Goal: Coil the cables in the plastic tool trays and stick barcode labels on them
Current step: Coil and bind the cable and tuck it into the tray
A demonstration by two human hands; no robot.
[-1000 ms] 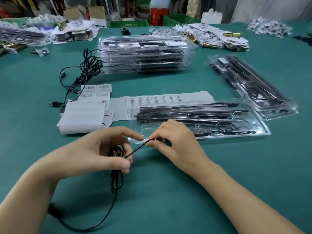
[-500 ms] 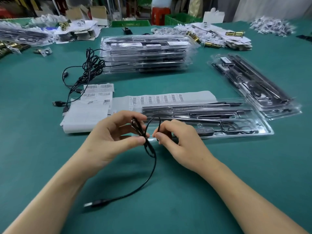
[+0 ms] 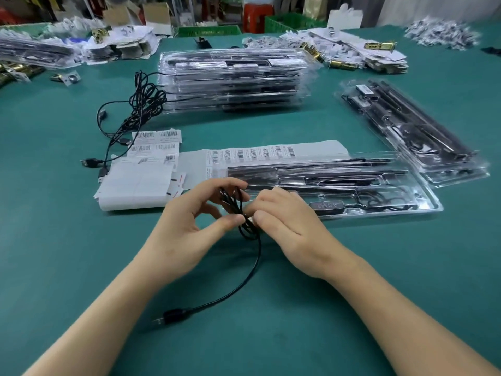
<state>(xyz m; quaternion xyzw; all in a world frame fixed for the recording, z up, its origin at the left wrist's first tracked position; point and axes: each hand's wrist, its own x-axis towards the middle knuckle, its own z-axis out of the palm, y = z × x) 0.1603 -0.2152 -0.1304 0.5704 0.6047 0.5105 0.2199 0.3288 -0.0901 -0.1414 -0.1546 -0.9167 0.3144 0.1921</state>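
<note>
A thin black cable is bunched into small loops between both hands, just in front of a clear plastic tool tray holding black tools. My left hand pinches the loops between thumb and fingers. My right hand grips the cable from the right, thumb against the bundle. The cable's free end trails down to a USB plug lying on the green table. Barcode label sheets lie behind the tray, with more label sheets to the left.
A tall stack of filled trays stands at the back centre, with a tangle of black cables at its left. Two more trays lie at the right. Piles of small packaged parts line the far edge.
The loops have grown as both hands wound in more cable. The USB plug has slid up and to the right across the table, and the hands have closed together.
</note>
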